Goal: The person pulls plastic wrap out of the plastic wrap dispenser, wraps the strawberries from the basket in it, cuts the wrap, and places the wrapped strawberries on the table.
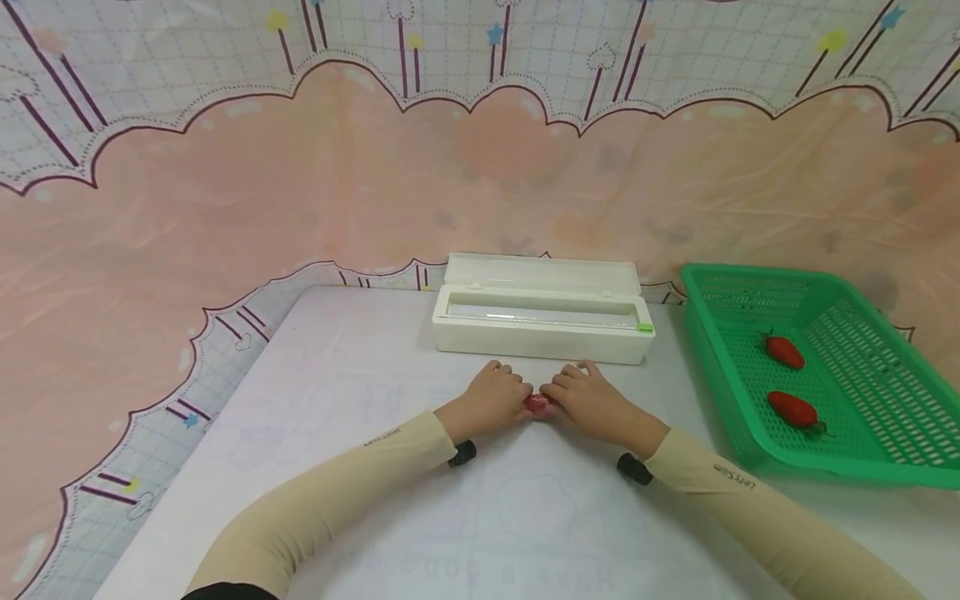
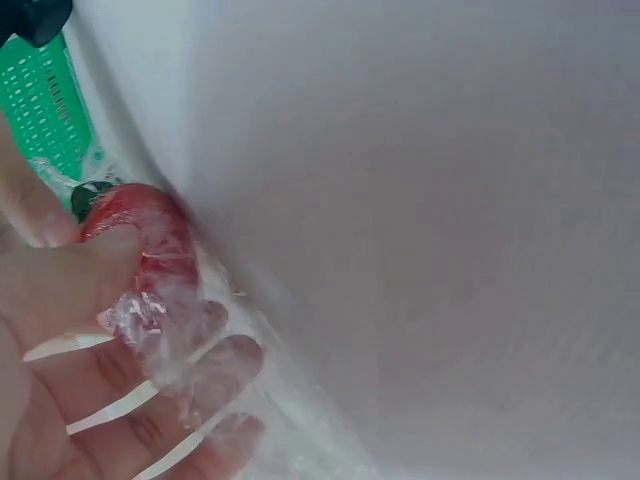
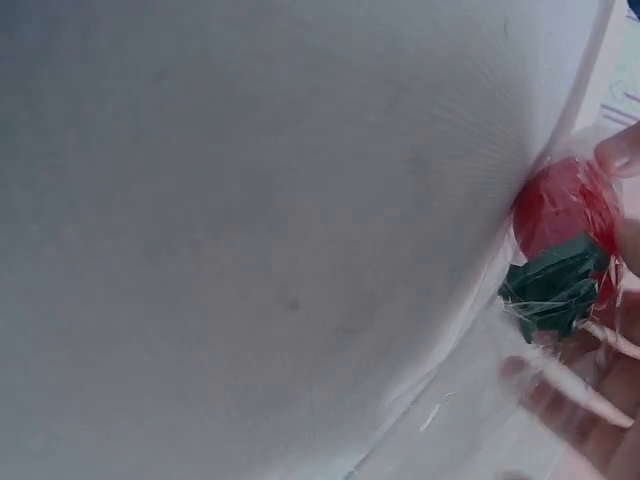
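Note:
A red strawberry point(image 1: 537, 403) with green leaves is wrapped in clear plastic film point(image 2: 165, 365), low over the white table. In the left wrist view, my left hand point(image 1: 491, 402) pinches the strawberry point(image 2: 150, 235) with its thumb on top and its fingers beneath the crinkled film. From the other side, my right hand point(image 1: 592, 406) holds the leafy end through the film. The green leaves point(image 3: 555, 285) show through the film in the right wrist view, with fingers point(image 3: 560, 400) spread behind it. From the head view, both hands hide much of the strawberry.
Just beyond the hands stands a white film dispenser box point(image 1: 540, 340) with its lid point(image 1: 543, 271) raised and a green slider point(image 1: 644, 327) at its right end. On the right, a green basket point(image 1: 757, 454) holds two strawberries point(image 1: 795, 410). A patterned cloth point(image 1: 450, 183) hangs behind.

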Demonstrator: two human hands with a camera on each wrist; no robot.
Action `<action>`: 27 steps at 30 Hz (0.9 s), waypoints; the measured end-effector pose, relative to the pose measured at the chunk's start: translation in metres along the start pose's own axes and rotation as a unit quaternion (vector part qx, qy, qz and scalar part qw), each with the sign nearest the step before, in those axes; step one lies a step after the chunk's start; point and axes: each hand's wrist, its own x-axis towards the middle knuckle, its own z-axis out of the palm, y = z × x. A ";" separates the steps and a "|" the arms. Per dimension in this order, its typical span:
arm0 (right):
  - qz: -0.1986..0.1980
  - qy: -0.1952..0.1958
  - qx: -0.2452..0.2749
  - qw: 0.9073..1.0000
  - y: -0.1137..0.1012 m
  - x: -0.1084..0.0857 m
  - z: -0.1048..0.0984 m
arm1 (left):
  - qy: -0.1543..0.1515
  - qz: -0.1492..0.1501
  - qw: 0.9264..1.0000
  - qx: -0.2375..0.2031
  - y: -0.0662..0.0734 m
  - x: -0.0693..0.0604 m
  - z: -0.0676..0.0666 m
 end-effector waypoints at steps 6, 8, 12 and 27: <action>0.070 -0.089 -0.006 0.994 0.006 -0.007 -0.001 | -0.007 -0.001 1.000 0.008 0.000 0.000 0.002; 0.084 -0.100 -0.014 0.991 0.007 -0.010 -0.004 | -0.003 -0.006 1.000 0.014 0.001 -0.001 0.002; 0.086 -0.117 -0.026 0.989 0.004 -0.015 -0.014 | -0.008 -0.029 0.999 0.028 0.001 -0.001 0.000; 0.001 -0.103 0.000 0.995 -0.018 -0.012 -0.017 | -0.012 -0.036 0.999 0.027 0.011 0.005 -0.004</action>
